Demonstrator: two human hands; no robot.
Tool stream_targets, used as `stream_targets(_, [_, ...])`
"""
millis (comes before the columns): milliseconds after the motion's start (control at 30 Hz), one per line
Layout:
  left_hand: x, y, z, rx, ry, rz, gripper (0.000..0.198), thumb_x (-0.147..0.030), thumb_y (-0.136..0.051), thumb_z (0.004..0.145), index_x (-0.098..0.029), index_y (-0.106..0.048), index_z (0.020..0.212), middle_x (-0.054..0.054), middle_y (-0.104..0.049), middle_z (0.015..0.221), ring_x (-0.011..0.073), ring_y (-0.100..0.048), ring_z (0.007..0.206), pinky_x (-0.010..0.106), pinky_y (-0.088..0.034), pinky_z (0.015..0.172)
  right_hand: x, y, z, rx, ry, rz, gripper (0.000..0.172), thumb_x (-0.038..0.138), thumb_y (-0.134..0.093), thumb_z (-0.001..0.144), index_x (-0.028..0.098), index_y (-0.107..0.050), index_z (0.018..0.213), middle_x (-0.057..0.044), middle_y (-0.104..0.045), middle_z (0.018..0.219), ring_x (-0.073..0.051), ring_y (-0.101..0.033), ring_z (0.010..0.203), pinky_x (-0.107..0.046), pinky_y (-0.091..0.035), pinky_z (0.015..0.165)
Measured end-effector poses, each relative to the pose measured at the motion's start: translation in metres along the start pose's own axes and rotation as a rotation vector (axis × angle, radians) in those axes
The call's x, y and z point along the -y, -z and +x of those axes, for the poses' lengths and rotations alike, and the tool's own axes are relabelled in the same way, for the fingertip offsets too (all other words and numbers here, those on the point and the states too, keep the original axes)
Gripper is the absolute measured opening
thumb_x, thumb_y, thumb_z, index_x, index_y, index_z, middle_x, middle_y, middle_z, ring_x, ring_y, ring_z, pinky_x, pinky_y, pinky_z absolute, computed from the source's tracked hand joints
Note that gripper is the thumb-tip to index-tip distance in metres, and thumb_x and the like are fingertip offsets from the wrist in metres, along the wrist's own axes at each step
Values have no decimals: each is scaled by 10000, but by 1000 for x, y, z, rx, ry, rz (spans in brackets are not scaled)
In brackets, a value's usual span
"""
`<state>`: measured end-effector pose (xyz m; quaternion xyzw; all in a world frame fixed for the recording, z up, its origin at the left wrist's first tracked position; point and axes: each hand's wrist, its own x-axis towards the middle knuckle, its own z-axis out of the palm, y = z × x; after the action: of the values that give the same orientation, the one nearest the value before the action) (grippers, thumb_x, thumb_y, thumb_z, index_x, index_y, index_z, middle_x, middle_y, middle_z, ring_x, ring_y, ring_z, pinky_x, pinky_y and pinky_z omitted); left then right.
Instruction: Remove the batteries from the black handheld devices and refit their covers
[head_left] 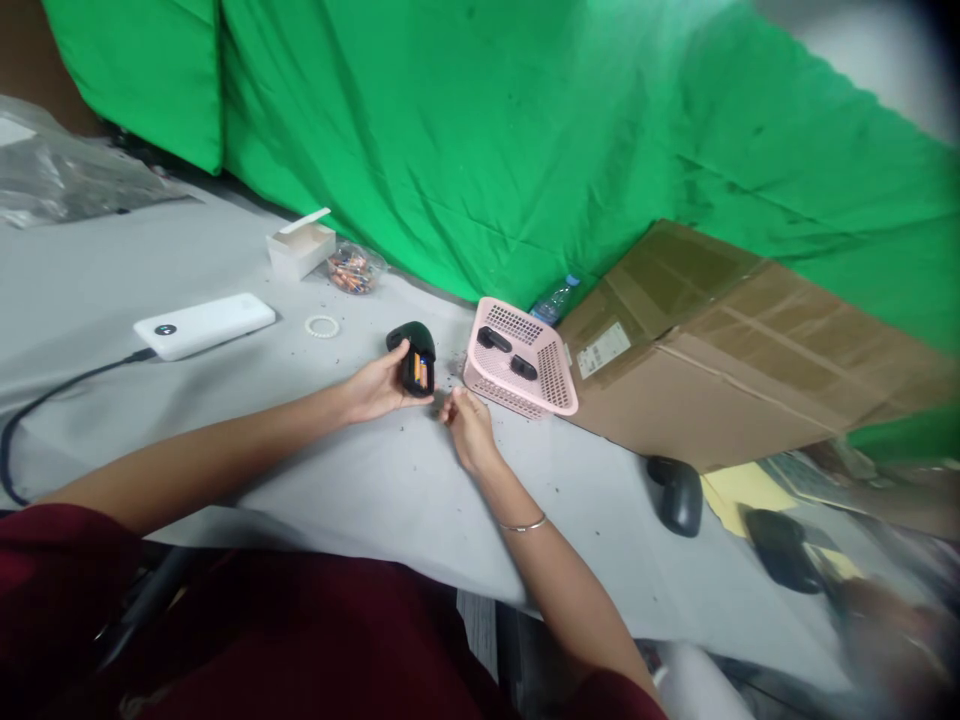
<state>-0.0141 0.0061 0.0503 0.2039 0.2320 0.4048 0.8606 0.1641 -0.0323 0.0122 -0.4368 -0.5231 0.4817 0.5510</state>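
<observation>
My left hand (379, 385) grips a black computer mouse (415, 352) turned underside up, with an orange battery showing in its open compartment. My right hand (466, 422) rests on the grey table just right of the mouse, fingers curled in a pinch; I cannot make out what is between them. A pink slotted basket (555, 375) lies just beyond my right hand with two small black pieces (507, 352) on it.
A white power bank (204, 325) with a black cable lies at left, with a white bead ring (322, 326) beside it. Behind are a small white box (301, 247) and a bag of batteries (352, 270). A cardboard box (735, 350) and two more black mice (679, 493) sit right.
</observation>
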Motion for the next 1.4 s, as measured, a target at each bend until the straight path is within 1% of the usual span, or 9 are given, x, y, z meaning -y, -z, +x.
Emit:
stream_targets(167, [5, 5, -6, 36, 50, 6, 388, -348, -360, 932, -74, -634, 908, 163, -654, 873, 255, -640, 829, 413, -532, 761, 2, -6, -11, -46, 327, -402, 123, 300, -625, 861, 179, -617, 879, -8, -585, 796, -119, -523, 718, -240, -416, 679])
stream_targets(233, [7, 7, -6, 42, 65, -8, 431, -369, -346, 920, -61, -645, 891, 181, -658, 885, 255, -640, 791, 386, -535, 703, 5, -9, -15, -6, 471, -577, 94, 251, -570, 893, 184, -631, 915, -20, -606, 848, -121, -544, 739, -242, -427, 680])
stream_targets(300, [9, 9, -5, 55, 81, 14, 500, -450, -340, 927, -63, -654, 891, 180, -660, 874, 248, -636, 736, 368, -534, 652, 6, -10, -17, 32, 525, -635, 91, 225, -554, 900, 185, -634, 921, -17, -607, 839, -112, -542, 707, -236, -431, 656])
stream_targets(400, [13, 11, -2, 86, 98, 91, 567, -535, -313, 936, -86, -654, 874, 146, -643, 777, 221, -618, 650, 330, -520, 576, 7, -11, -18, 60, 531, -642, 91, 218, -554, 901, 182, -635, 922, -18, -608, 825, -110, -546, 684, -236, -437, 632])
stream_targets(633, [26, 16, 6, 111, 103, 202, 515, -543, -386, 898, -104, -644, 814, 94, -583, 609, 180, -540, 487, 290, -479, 483, 8, -12, -20, 82, 591, -708, 91, 215, -557, 903, 179, -640, 918, -16, -582, 772, -109, -543, 662, -231, -441, 607])
stream_targets(933, [29, 14, 6, 90, 82, 229, 523, -493, -313, 913, -117, -609, 702, 99, -559, 581, 182, -529, 466, 284, -456, 454, 8, -15, -23, 96, 593, -834, 162, 275, -510, 929, 203, -655, 937, -49, -637, 825, -164, -605, 821, -297, -492, 765])
stream_targets(1133, [31, 11, 6, 13, 79, 176, 501, -461, -305, 922, -137, -583, 659, 68, -514, 553, 156, -496, 462, 242, -405, 426, 9, -18, -24, 103, 614, -902, 175, 287, -505, 933, 213, -663, 929, -55, -663, 872, -182, -599, 866, -317, -483, 785])
stream_targets(1300, [32, 8, 5, -46, 41, 133, 458, -441, -317, 941, -150, -549, 676, 54, -523, 596, 160, -537, 551, 233, -451, 509, 8, -21, -25, 113, 637, -999, 159, 301, -538, 924, 213, -668, 952, -53, -665, 892, -184, -587, 848, -314, -472, 772])
stream_targets(1400, [33, 9, 5, -80, 46, 152, 496, -475, -317, 946, -144, -544, 655, 46, -509, 569, 149, -501, 502, 241, -444, 498, 9, -21, -26, 124, 642, -1010, 184, 304, -549, 920, 206, -654, 1035, -58, -663, 953, -181, -584, 852, -314, -477, 783])
